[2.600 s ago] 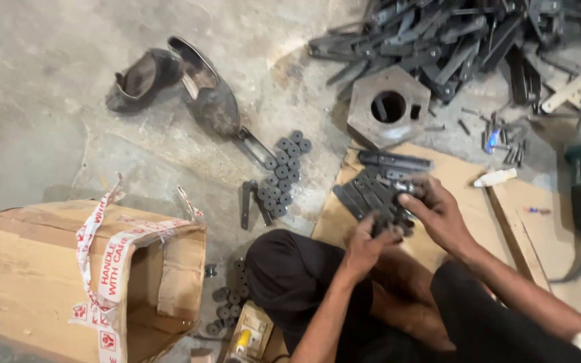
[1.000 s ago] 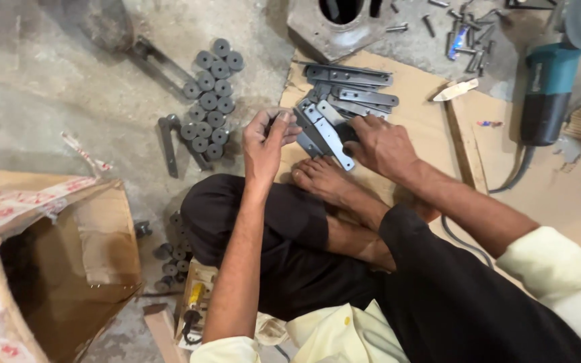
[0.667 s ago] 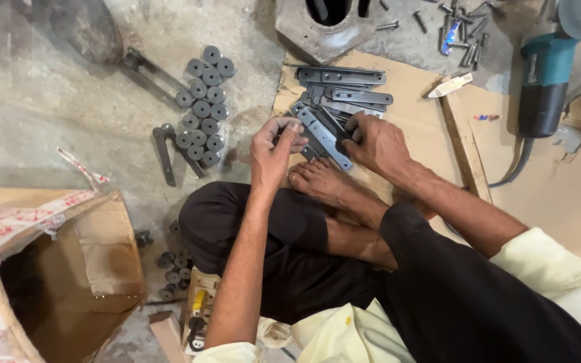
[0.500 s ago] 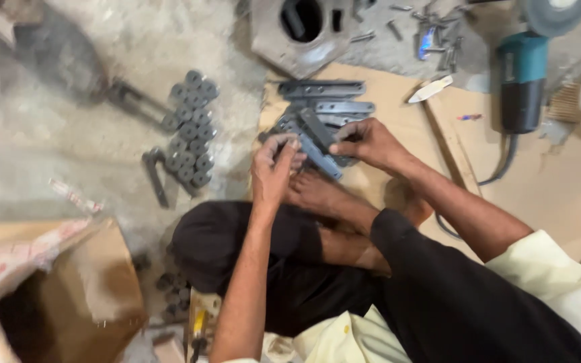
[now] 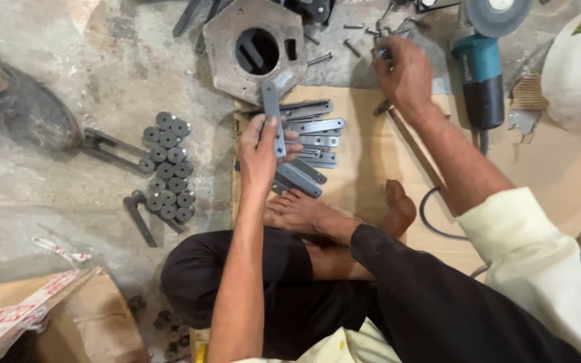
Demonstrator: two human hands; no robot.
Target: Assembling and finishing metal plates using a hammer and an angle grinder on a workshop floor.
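My left hand (image 5: pixel 261 149) grips a flat grey metal bar with holes (image 5: pixel 272 113), held upright over a pile of similar metal bars (image 5: pixel 312 144) lying on a sheet of cardboard (image 5: pixel 364 161). My right hand (image 5: pixel 403 70) reaches away to the upper right, fingers closed over loose bolts (image 5: pixel 379 52) on the concrete floor. What exactly it pinches is too small to tell. My bare feet (image 5: pixel 331 215) rest on the cardboard below the pile.
An octagonal metal housing with a round hole (image 5: pixel 255 47) lies above the pile. A teal angle grinder (image 5: pixel 484 67) lies at the right. Several dark round discs (image 5: pixel 168 168) sit in rows at the left, near a cardboard box (image 5: pixel 42 316).
My right hand left the bar pile and reached up right to the loose bolts. My left hand kept hold of one bar and lifted it upright. The camera view shifted upward.
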